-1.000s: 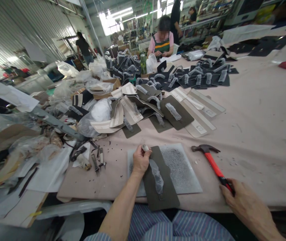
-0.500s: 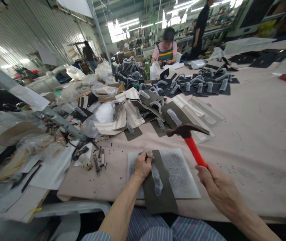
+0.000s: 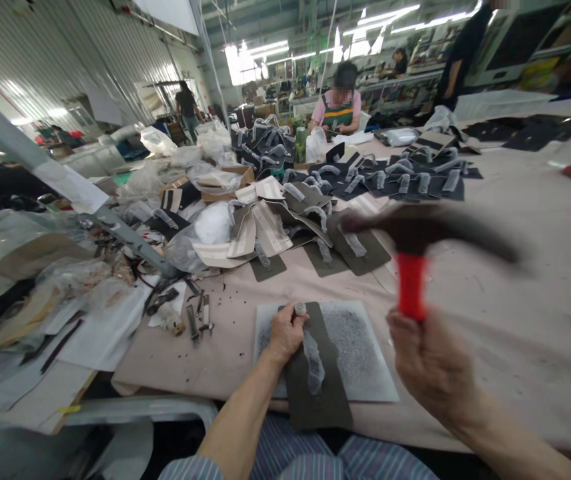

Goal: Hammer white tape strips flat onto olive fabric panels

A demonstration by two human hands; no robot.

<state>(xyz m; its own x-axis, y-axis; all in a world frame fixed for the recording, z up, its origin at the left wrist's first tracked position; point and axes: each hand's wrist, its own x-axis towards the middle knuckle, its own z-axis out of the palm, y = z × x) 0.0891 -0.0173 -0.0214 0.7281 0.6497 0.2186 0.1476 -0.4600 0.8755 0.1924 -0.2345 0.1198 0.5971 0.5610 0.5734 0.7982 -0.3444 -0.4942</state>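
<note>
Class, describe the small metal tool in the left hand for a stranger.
On the long pink table, find the grey speckled mat at the near edge, crossed by a dark olive panel. At the panel's far end the left hand pinches a short silvery punch, standing on end, unlike the tools lying flat nearby.

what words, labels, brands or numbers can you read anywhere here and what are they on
No text here can be read.
hammer gripped in the right hand: motion-blurred, no print shows.
metal punch held in the left hand: no marking visible.
green bottle in the distance: any label is too small and blurred to read.
dark panel under the punch: plain, no lettering.
</note>
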